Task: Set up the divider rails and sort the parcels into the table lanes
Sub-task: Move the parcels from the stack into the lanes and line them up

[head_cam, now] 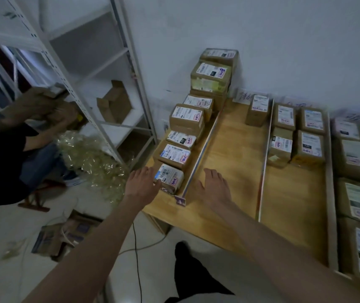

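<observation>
Metal shelving [83, 68]; floor cable [138, 259]; plastic wrap [91, 158]

Table [236, 145] matt wood; parcels [186, 120] brown cardboard, paper labels; shelving [100, 84] painted metal.

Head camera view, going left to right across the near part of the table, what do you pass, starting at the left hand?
left hand → nearest parcel of the left lane → first divider rail → right hand → bare wooden lane → second divider rail → third divider rail → big parcels at the right edge.
</observation>
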A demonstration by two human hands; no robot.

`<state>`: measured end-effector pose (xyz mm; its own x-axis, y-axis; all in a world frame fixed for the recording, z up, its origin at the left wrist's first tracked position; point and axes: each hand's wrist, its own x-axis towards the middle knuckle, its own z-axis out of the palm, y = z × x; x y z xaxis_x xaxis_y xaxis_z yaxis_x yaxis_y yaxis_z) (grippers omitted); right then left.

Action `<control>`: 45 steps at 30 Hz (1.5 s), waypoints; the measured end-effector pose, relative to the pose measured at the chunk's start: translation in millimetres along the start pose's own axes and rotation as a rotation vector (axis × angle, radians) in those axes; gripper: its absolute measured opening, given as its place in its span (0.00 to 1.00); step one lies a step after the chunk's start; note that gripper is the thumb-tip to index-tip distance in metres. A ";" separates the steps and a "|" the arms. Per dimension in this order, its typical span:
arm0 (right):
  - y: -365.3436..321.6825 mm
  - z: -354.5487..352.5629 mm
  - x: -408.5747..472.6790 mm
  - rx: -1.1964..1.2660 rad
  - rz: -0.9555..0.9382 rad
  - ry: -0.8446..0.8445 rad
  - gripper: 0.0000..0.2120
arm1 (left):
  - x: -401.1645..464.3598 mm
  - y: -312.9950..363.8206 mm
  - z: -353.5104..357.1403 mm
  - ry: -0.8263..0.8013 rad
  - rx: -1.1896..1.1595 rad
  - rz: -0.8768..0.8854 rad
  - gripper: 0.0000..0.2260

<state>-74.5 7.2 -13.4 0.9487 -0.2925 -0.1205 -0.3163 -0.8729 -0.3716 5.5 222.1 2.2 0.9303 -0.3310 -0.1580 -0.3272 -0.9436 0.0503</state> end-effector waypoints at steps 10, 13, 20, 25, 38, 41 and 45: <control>-38.9 64.0 81.8 0.043 -0.090 -0.154 0.16 | 71.6 -25.4 41.2 -0.267 -0.144 -0.061 0.22; -41.2 75.4 90.7 0.062 -0.062 -0.172 0.15 | 80.7 -27.4 50.2 -0.309 -0.172 -0.084 0.24; -59.4 85.9 96.1 0.026 0.048 -0.273 0.14 | 100.3 -57.8 59.1 -0.327 -0.211 -0.018 0.26; -93.6 104.8 84.7 0.006 0.142 -0.364 0.16 | 104.7 -85.3 62.6 -0.305 -0.314 -0.098 0.28; -139.8 116.2 64.4 0.071 0.253 -0.287 0.13 | 94.4 -112.0 77.6 -0.524 -0.637 -0.174 0.21; -147.4 107.5 58.2 0.099 0.253 -0.257 0.14 | 90.1 -123.3 59.0 -0.516 -0.645 -0.123 0.18; -159.4 84.3 51.5 0.149 0.274 -0.127 0.13 | 81.6 -132.6 24.0 -0.485 -0.637 -0.080 0.18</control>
<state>25.1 164.3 -37.9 0.8241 -0.4497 -0.3446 -0.5648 -0.6988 -0.4388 120.8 320.3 -41.0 0.7232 -0.3614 -0.5885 0.0308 -0.8344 0.5503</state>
